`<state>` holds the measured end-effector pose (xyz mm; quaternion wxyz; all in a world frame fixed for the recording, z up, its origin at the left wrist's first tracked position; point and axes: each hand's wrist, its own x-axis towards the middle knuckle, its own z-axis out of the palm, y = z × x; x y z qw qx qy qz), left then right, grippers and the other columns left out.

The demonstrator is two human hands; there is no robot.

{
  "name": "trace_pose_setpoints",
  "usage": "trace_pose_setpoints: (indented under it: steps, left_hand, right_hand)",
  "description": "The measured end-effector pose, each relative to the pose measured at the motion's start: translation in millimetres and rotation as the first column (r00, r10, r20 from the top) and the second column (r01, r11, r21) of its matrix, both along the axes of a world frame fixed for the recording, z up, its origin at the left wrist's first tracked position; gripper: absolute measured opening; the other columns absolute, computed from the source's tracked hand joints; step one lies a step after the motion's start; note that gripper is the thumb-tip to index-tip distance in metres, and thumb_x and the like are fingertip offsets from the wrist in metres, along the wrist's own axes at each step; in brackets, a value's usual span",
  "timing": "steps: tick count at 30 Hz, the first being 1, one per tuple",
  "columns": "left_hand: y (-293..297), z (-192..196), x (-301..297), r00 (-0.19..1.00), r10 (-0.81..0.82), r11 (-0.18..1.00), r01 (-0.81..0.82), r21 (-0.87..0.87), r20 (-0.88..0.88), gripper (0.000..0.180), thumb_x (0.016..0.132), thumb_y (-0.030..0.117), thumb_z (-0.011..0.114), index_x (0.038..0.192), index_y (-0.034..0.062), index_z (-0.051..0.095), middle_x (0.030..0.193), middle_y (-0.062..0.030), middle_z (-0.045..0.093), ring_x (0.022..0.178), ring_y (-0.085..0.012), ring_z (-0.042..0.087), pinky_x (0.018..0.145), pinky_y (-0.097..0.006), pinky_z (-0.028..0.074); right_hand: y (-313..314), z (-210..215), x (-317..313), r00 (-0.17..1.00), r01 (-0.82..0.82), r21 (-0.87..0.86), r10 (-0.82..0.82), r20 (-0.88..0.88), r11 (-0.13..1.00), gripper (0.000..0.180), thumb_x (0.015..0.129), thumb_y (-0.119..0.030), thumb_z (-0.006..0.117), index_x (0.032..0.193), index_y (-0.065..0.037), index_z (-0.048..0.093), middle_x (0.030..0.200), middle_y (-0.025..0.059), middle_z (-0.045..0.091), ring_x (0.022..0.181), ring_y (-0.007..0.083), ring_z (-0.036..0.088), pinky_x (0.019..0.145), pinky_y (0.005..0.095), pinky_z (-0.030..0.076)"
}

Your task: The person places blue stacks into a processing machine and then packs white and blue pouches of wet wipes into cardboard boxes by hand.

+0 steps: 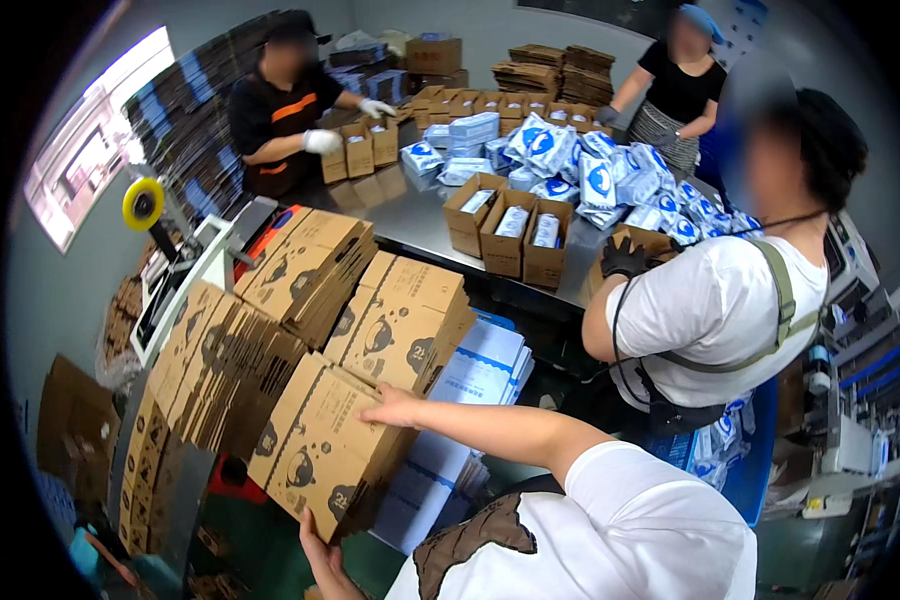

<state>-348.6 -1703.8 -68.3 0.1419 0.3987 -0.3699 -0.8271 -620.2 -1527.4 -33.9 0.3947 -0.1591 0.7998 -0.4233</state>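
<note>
Several stacks of flattened cardboard cartons with dark printed drawings lie in front of me. My right hand [392, 407] grips the edge of a flat carton on the nearest stack [305, 450], fingers closed over its upper right side. At the near lower corner of the same stack, my left hand [318, 548] holds its edge, partly hidden by the cardboard. Just beyond lies another carton stack [400, 310], and to the left leans a fanned stack [215, 350]. Whether my hands hold one carton or several I cannot tell.
Bundles of white and blue flat packaging [480, 370] sit right of the cartons. A steel table [410, 215] bears open boxes [502, 235] and heaped white-blue packets [595, 180]. One co-worker [720, 320] stands close on the right; two others work across the table. A yellow-wheeled machine [143, 204] stands left.
</note>
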Motion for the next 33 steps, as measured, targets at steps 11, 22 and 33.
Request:
trace_pose_setpoints:
  steps: [11, 22, 33]
  left_hand:
    - [86.2, 79.4, 23.6, 0.982, -0.027, 0.930, -0.044, -0.365, -0.186, 0.049, 0.086, 0.033, 0.052, 0.127, 0.0058, 0.048, 0.120, -0.0107, 0.055, 0.109, -0.0246, 0.054, 0.088, -0.041, 0.047]
    - [264.4, 132.4, -50.5, 0.720, -0.677, 0.646, 0.481, -0.593, -0.154, 0.052, 0.081, 0.030, 0.059, 0.125, 0.0045, 0.049, 0.119, -0.0108, 0.056, 0.109, -0.0246, 0.053, 0.090, -0.040, 0.045]
    - [634.3, 134.7, -132.9, -0.350, -0.916, -0.264, 0.163, -0.951, 0.194, 0.078, 0.072, 0.027, 0.074, 0.133, 0.0019, 0.033, 0.127, -0.0189, 0.042, 0.115, -0.0303, 0.044, 0.098, -0.039, 0.036]
  right_hand:
    - [68.8, 0.9, 33.8, 0.777, 0.047, -0.539, 0.309, 0.549, 0.841, 0.095, 0.073, -0.039, 0.073, 0.143, -0.006, 0.017, 0.143, 0.0133, 0.030, 0.130, 0.0222, 0.030, 0.106, 0.0363, 0.024]
    - [413.8, 142.1, 106.4, 0.967, -0.120, -0.696, -0.076, -0.244, 0.708, 0.101, 0.067, -0.013, 0.078, 0.140, -0.005, 0.009, 0.133, 0.0143, 0.035, 0.124, 0.0189, 0.034, 0.103, 0.0340, 0.030]
    - [740.5, 71.5, 370.8, 0.147, 0.573, -0.812, -0.961, 0.234, -0.111, 0.088, 0.054, -0.017, 0.080, 0.129, 0.001, 0.039, 0.118, 0.0143, 0.054, 0.110, 0.0265, 0.052, 0.095, 0.0377, 0.041]
